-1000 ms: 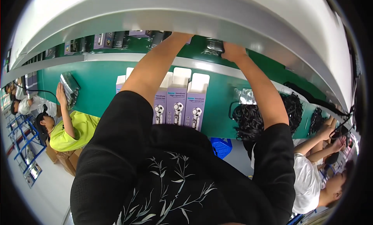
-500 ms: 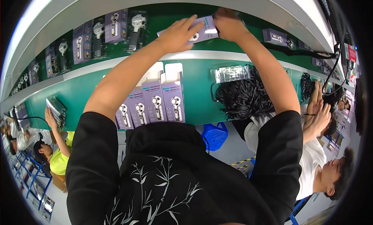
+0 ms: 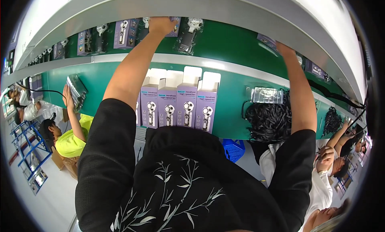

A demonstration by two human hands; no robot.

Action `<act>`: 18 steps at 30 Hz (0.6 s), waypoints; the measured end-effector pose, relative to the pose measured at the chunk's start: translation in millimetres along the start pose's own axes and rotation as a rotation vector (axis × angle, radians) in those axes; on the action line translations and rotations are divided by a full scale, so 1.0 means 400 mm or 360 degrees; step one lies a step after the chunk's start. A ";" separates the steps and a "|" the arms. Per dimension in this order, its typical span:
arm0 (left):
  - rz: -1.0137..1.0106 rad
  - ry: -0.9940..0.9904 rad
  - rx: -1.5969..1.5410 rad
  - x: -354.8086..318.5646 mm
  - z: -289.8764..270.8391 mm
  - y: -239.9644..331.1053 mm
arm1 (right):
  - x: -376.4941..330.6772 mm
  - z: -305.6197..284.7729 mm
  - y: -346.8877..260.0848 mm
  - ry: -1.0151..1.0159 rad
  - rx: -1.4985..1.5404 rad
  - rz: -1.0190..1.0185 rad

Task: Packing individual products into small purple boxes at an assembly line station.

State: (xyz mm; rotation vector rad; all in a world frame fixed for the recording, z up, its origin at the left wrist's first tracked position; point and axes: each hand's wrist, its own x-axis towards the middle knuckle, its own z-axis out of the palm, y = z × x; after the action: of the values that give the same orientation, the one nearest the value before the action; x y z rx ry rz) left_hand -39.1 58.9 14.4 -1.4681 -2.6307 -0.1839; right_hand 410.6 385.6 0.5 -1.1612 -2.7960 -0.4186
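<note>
Box of purple cardboard (image 3: 175, 29) is touched by the left hand (image 3: 160, 25); whether either hand's fingers (image 3: 172, 23) pinch cannot be told.

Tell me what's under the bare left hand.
Part of a purple printed cardboard box shows beside the bare left hand; whatever lies directly beneath the hand is covered.

Seemingly a factory packing line: a worker in yellow (image 3: 73, 144) at left, a worker in white (image 3: 321, 188) at right, one long green surface (image 3: 232, 111), rowed open purple boxes (image 3: 187, 107), heaped black straps (image 3: 268, 122).
</note>
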 end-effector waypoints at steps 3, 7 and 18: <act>0.0059 0.0193 0.0094 -0.005 0.044 0.041 | 0.073 0.007 -0.282 0.0602 0.0242 -0.0235; -0.0020 -0.0003 -0.0074 -0.047 -0.049 0.056 | 0.110 -0.290 -0.675 -0.0069 0.0899 -0.0667; 0.0162 0.0020 -0.0479 -0.510 -0.451 -0.006 | 0.111 -0.211 -0.732 0.0451 0.0238 -0.1399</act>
State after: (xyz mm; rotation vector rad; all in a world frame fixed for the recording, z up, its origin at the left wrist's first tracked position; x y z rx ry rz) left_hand 73.9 -143.1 158.1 -1.6762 -2.5969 -0.5994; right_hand 170.6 194.6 25.9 0.2032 -2.8455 -0.3662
